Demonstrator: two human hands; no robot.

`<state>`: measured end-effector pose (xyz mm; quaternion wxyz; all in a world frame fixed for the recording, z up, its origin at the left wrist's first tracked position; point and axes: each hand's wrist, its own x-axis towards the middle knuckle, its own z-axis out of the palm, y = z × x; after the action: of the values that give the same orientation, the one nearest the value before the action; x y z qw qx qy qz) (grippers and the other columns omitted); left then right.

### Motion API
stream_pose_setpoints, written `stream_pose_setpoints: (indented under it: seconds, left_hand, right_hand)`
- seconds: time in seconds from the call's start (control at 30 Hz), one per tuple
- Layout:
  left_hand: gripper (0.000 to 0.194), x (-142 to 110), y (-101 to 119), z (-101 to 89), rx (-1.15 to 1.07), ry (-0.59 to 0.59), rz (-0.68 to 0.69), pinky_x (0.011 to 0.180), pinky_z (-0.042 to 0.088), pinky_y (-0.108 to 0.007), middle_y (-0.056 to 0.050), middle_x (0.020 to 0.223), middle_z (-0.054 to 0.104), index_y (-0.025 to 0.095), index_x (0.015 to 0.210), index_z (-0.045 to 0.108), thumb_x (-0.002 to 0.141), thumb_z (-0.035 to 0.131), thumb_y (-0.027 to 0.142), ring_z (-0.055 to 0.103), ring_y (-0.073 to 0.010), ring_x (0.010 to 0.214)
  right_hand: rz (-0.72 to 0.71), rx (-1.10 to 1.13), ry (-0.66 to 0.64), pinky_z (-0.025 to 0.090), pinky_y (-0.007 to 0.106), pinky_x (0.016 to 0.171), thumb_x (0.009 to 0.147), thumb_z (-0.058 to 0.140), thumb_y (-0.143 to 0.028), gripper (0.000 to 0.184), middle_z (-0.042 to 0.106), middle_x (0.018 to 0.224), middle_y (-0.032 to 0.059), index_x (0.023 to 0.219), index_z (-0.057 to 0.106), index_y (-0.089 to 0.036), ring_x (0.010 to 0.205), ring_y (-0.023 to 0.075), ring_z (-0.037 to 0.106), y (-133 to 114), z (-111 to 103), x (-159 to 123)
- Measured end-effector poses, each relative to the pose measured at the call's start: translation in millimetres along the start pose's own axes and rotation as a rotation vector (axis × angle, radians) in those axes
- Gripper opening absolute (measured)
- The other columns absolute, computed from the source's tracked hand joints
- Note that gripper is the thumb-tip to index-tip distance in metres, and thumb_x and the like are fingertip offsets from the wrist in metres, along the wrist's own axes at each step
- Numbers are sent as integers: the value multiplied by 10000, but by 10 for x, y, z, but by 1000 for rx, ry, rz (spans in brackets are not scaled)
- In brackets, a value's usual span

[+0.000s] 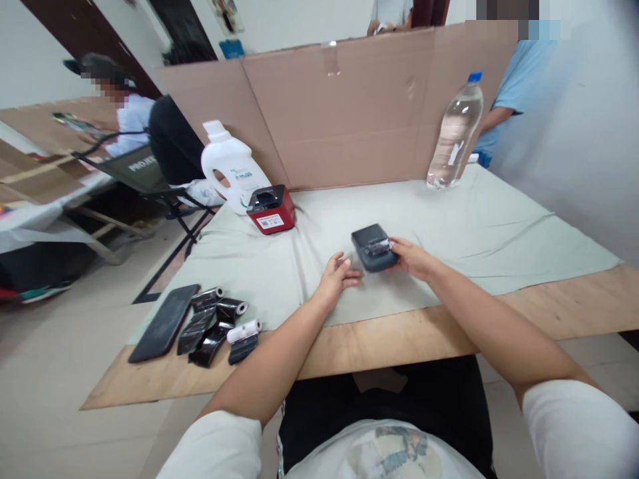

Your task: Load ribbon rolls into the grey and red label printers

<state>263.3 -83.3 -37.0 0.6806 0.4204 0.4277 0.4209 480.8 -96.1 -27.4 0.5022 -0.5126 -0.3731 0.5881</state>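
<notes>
My right hand (407,258) grips the right side of a small black box-shaped device (374,249), which looks like a portable receipt printer. A shiny, crinkled strip lies across its front half, beside my thumb. Just left of the device, my left hand (337,281) is open with fingers apart, touching nothing that I can see. On the near left of the table lie several small paper rolls in black wrapping (214,326). One white roll (244,330) lies in front of them with a black strip attached.
A dark flat slab like a phone (164,324) lies at the table's left edge. Farther back stand a red and black box (272,211), a white jug (233,166) and a water bottle (455,136). A cardboard partition (344,120) closes off the back. Other people are beyond it and at left.
</notes>
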Motion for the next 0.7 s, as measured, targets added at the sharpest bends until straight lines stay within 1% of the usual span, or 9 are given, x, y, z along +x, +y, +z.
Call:
stream_pose_setpoints:
  seconds: [0.03,0.13,0.2,0.27,0.37,0.47,0.53,0.63,0.7]
  left_hand:
    - [421,6,-9,1,39,0,-3,642,563,-283,-113,1169,583,169,1153,508,789,699,263,671,-144,758]
    - [205,25,-29,1,161,-9,-32,654,541,-254,-79,924,651,134,974,551,800,655,161,654,-119,692]
    - [119,36,-35,0,222,-15,-54,658,527,-246,-46,791,659,133,925,564,819,618,135,630,-100,614]
    - [62,43,-38,-1,250,-21,-57,662,522,-246,-33,744,661,135,885,574,829,597,125,622,-96,592]
    - [34,48,-49,-6,246,-28,-35,672,526,-249,-31,732,661,142,831,583,819,605,119,636,-110,648]
    - [54,55,-73,-17,250,-34,-15,678,528,-249,-27,733,658,150,804,590,793,637,126,647,-123,698]
    - [61,65,-92,-27,278,-38,-9,680,526,-251,-23,739,660,156,804,589,788,647,141,647,-120,686]
    - [48,89,-106,-42,386,-49,16,680,521,-261,-18,759,666,164,825,591,802,633,171,635,-111,633]
    - [37,89,-96,-41,525,-67,88,700,524,-281,-23,796,665,169,846,609,812,611,184,628,-116,632]
  right_hand:
    - [-16,-4,90,593,374,683,907,548,-306,209,682,1002,78,1086,589,-206,792,177,652,-85,-138,119]
    - [-27,-48,453,597,352,661,934,493,-246,107,667,943,53,998,569,-205,765,155,642,-368,-650,465]
    - [-18,-77,584,589,317,623,951,446,-221,106,639,924,47,994,541,-203,730,134,616,-537,-1010,626]
    - [-3,-114,698,580,296,586,942,456,-216,95,610,899,42,997,532,-200,717,130,591,-660,-1328,715]
    - [-9,-181,849,574,271,579,927,483,-234,138,573,947,48,1049,538,-198,787,138,576,-751,-1667,757]
    - [-34,-258,971,570,291,664,915,483,-222,190,563,1018,82,1083,557,-172,889,165,575,-769,-1846,735]
    - [-44,-313,1034,540,333,797,892,495,-182,219,562,1070,126,1095,568,-141,1002,199,564,-758,-1894,693]
    - [-67,-459,1141,398,412,1010,845,517,-126,275,547,1144,192,1114,569,-101,1163,251,504,-691,-1841,618]
    - [-114,-586,1186,321,439,1067,815,543,-135,303,544,1165,194,1115,569,-104,1196,265,483,-584,-1696,584]
